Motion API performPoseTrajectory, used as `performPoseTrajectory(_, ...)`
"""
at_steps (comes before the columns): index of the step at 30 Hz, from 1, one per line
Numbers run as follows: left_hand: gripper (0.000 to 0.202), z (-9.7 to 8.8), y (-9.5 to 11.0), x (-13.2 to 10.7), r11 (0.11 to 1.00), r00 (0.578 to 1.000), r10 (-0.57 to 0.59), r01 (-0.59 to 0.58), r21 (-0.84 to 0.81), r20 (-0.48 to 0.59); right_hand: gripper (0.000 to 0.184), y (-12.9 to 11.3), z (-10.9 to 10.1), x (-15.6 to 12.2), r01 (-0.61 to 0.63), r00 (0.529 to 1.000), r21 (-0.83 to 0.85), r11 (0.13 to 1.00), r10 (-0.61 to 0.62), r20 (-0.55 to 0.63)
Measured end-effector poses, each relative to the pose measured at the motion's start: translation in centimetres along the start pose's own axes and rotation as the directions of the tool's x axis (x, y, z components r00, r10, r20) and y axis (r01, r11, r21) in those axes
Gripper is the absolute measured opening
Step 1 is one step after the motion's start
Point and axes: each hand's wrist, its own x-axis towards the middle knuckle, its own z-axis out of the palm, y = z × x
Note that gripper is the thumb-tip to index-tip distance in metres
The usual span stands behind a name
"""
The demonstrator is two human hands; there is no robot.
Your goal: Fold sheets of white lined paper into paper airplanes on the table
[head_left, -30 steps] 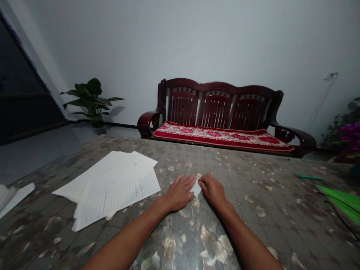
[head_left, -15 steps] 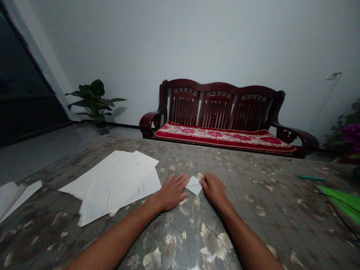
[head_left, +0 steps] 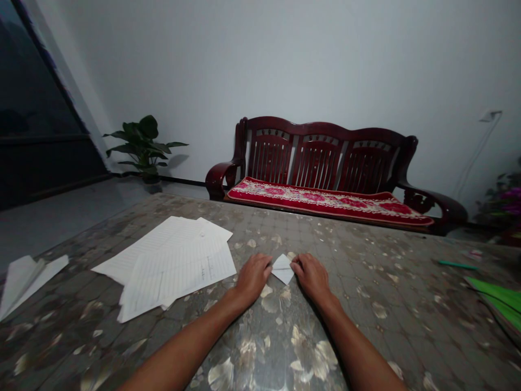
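A small folded piece of white paper (head_left: 282, 269) lies on the mottled grey table (head_left: 358, 331), between my two hands. My left hand (head_left: 253, 279) has its fingers drawn together, with the tips at the paper's left corner. My right hand (head_left: 312, 278) is curled in the same way against the paper's right corner. Both hands rest on the tabletop. Left of my left hand lies a loose stack of lined white paper (head_left: 175, 269), and a white paper plane (head_left: 28, 283) lies near the table's far left.
A green folder (head_left: 500, 304) and a green pen (head_left: 458, 265) lie at the table's right. Beyond the far edge stand a dark wooden bench (head_left: 321, 155) with a red cushion (head_left: 325, 202), a potted plant (head_left: 144, 146) and purple flowers (head_left: 504, 202).
My spread left fingers have closed toward the folded paper, and both hands now press in at its corners. The whole view has shifted slightly, with the room sitting further left and lower.
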Motion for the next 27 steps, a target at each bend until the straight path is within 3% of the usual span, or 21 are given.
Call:
performPoseTrajectory(8, 0.021, 0.4, 0.1, 0.7, 0.994, 0.999, 0.016, -0.020, -0.104, -0.033, 0.016, 0.1, -0.1, -0.3, 0.141, 0.990, 0.057, 0.988, -0.141, -0.011)
performPoseTrajectory(14, 0.016, 0.3, -0.4, 1.1, 0.989, 0.997, 0.047, -0.056, -0.138, -0.065, 0.021, 0.1, 0.1, -0.3, 0.242, 0.968, 0.042, 0.969, -0.244, 0.062)
performPoseTrajectory(27, 0.012, 1.3, -1.0, 1.3, 0.998, 0.986, -0.049, 0.053, 0.024, -0.160, 0.008, -1.3, -0.1, 0.1, -0.004, 0.998, 0.099, 0.995, -0.002, 0.059)
